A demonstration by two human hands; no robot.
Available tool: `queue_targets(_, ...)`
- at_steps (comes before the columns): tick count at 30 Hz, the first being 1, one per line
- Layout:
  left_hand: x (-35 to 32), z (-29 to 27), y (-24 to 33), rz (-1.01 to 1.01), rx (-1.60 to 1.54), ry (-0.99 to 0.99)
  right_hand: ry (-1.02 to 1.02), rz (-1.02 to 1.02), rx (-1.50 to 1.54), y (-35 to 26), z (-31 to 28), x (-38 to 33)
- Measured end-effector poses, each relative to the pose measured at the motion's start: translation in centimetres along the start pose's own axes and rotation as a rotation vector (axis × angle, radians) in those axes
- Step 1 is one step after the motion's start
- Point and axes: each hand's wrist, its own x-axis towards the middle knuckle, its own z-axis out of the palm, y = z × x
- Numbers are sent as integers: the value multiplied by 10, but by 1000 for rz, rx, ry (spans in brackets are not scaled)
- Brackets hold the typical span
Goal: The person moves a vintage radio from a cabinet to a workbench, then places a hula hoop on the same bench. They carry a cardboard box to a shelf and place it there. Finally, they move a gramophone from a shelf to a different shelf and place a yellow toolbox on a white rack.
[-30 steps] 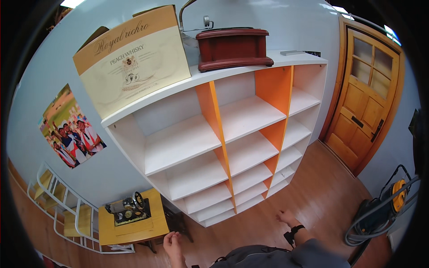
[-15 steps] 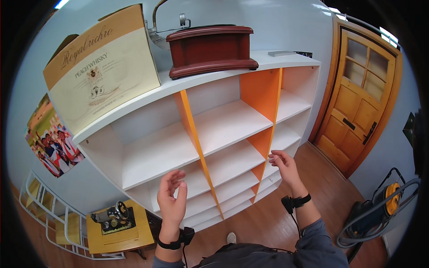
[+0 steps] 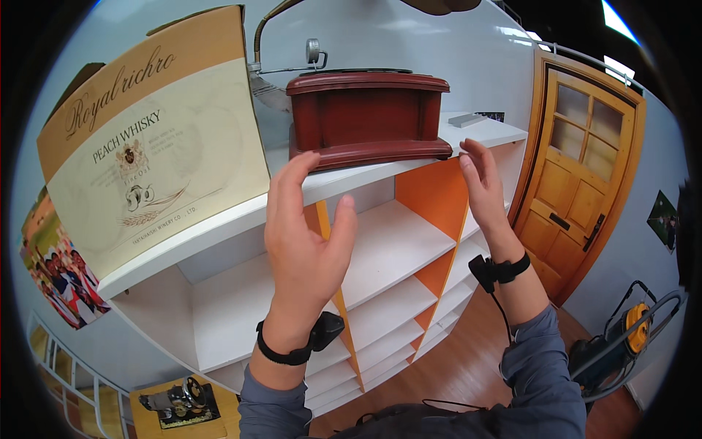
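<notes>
A dark red wooden gramophone (image 3: 369, 113) stands on top of a white shelf unit (image 3: 219, 230). Its metal tonearm and part of its horn show above and to the left. My left hand (image 3: 303, 234) is raised before the shelf's top edge, fingers apart and thumb out, its fingertips near the gramophone's lower left corner. By the lower right corner is my right hand (image 3: 482, 179), fingers slightly curled and apart. Neither hand holds anything; whether a fingertip touches the base I cannot tell. A black band circles each wrist.
Left of the gramophone stands a large cardboard box (image 3: 153, 139). A small grey flat object (image 3: 466, 119) lies on the shelf top at right. Below left is a sewing machine (image 3: 179, 402) on a wooden table. A vacuum cleaner (image 3: 621, 336) stands at right, near a wooden door (image 3: 578, 161).
Both hands have risen from in front of the lower shelves to the gramophone's base, one at each side. The view has come closer to the shelf unit.
</notes>
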Motion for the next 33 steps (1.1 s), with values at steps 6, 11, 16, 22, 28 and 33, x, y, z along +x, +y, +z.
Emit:
queue_targets(6,60,21,-30,-104,295,-82,-85,169,-84,3,38,73)
queue_targets(11,83,30,-30,-279,393,-316,-345,245,-131,-2,39,99)
queue_targets(16,98,40,-53,-385,394,-355,-430,273,-49,1,36,108)
queue_targets(22,104,47,-59,-406,259,-251,-381,182,4,7,40,100)
queue_targets(28,103,49,-62,-312,-88,-124,-333,152,111,10,30,95)
queue_targets(33,96,55,-57,-208,-67,-31,-283,128,283,1,19,84)
